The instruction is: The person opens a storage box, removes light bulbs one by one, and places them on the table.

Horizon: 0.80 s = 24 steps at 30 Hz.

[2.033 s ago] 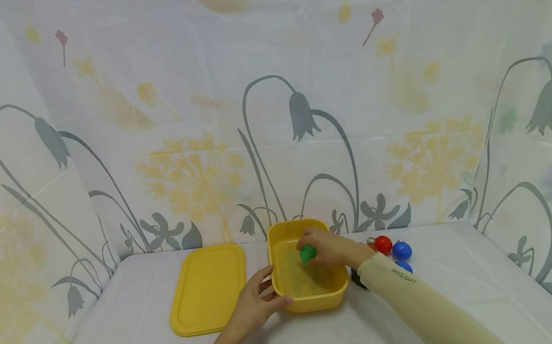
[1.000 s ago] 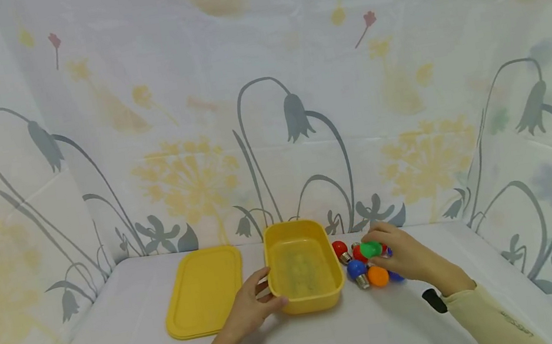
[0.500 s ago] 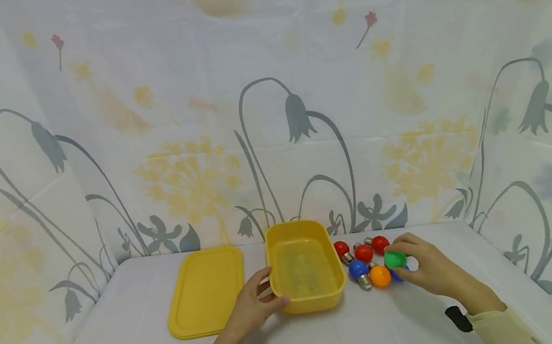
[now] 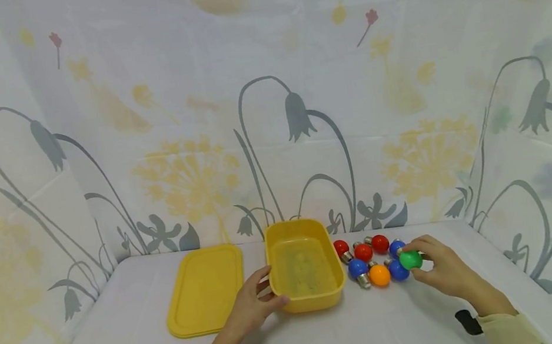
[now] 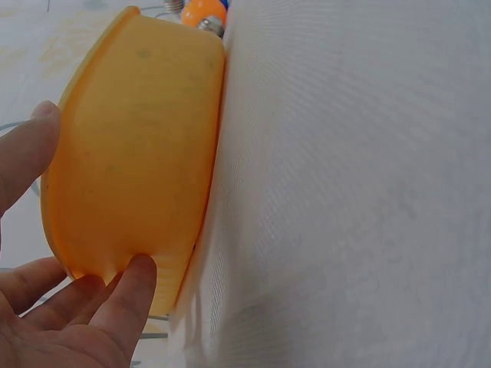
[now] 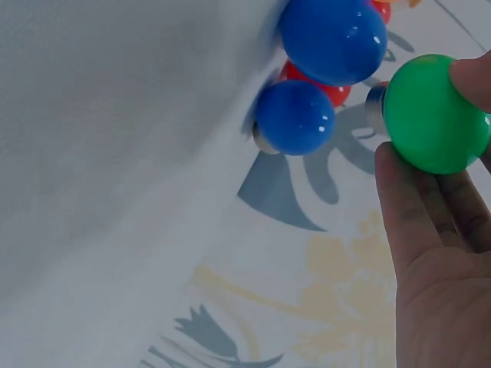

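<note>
A green light bulb (image 4: 410, 259) is pinched between the thumb and fingers of my right hand (image 4: 446, 270), at the right end of a group of bulbs. In the right wrist view, the metal screw base of this green bulb (image 6: 433, 115) points left, and it looks held above the table. My left hand (image 4: 249, 311) holds the near left corner of a yellow plastic box (image 4: 310, 303), thumb on its front and fingers on its left side. The left wrist view shows fingertips (image 5: 142, 268) against the wall of the box (image 5: 138, 146).
Left of the box lies a yellow lid (image 4: 208, 289). Right of the box are red bulbs (image 4: 363, 252), blue bulbs (image 4: 358, 268) and an orange bulb (image 4: 379, 275), lying close together. A patterned cloth backdrop (image 4: 271, 137) rises behind the white table (image 4: 354, 338).
My right hand has carried the green bulb out of the box and rightward, past the other bulbs to their right end. The left hand has stayed at the box's corner.
</note>
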Available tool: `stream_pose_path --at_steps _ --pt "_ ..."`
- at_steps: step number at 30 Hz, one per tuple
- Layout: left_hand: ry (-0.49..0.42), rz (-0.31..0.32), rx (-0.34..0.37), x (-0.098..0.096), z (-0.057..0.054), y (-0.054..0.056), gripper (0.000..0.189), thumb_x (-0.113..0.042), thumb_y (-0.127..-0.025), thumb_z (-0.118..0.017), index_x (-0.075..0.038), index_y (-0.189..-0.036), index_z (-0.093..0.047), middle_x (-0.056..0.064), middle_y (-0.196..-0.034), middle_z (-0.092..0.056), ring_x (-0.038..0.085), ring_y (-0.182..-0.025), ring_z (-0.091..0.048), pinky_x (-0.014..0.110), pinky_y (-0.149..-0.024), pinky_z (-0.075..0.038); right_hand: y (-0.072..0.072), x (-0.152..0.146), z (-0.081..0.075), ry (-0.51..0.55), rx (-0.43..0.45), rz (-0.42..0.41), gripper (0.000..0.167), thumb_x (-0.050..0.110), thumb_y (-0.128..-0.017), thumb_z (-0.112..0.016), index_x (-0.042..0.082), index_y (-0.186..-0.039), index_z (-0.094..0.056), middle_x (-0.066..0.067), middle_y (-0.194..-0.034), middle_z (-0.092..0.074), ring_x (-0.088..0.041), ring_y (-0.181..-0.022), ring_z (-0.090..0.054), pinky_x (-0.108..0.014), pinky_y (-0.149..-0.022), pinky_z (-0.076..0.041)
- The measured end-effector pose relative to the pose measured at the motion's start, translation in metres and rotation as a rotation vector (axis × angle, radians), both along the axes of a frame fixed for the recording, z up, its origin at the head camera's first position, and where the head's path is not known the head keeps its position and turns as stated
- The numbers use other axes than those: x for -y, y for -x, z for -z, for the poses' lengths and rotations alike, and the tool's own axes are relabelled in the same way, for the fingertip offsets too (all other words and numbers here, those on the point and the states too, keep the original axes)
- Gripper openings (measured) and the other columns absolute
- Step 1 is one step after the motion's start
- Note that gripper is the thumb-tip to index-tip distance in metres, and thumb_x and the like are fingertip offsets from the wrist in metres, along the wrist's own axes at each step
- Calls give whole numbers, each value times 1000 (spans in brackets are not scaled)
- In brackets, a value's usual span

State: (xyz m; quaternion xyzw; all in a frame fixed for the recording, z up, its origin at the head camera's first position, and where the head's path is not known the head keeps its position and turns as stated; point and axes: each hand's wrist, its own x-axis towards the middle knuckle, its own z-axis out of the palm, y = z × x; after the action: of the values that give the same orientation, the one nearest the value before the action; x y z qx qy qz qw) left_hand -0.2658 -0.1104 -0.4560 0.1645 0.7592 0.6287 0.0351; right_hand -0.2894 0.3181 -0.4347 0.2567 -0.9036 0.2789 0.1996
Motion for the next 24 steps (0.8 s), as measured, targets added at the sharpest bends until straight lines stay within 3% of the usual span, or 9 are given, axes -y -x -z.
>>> stream_pose_path --at_steps 12,24 --pt "-1 -1 2 0 1 2 88 -21 -80 -79 5 -146 -28 28 -147 -32 41 -126 -46 38 -94 -50 5 -15 11 22 125 86 36 -7 -74 -72 5 -107 -64 -7 -109 -57 -24 -96 -56 -49 -87 -52" --pt "2 -3 -3 -1 1 2 86 -19 -80 -78 5 -146 -28 29 -146 -32 42 -127 -45 38 -95 -50 6 -20 16 26 212 96 35 -8 -75 -71 0 -109 -63 -13 -110 -58 -31 -100 -57 -52 -90 -50"
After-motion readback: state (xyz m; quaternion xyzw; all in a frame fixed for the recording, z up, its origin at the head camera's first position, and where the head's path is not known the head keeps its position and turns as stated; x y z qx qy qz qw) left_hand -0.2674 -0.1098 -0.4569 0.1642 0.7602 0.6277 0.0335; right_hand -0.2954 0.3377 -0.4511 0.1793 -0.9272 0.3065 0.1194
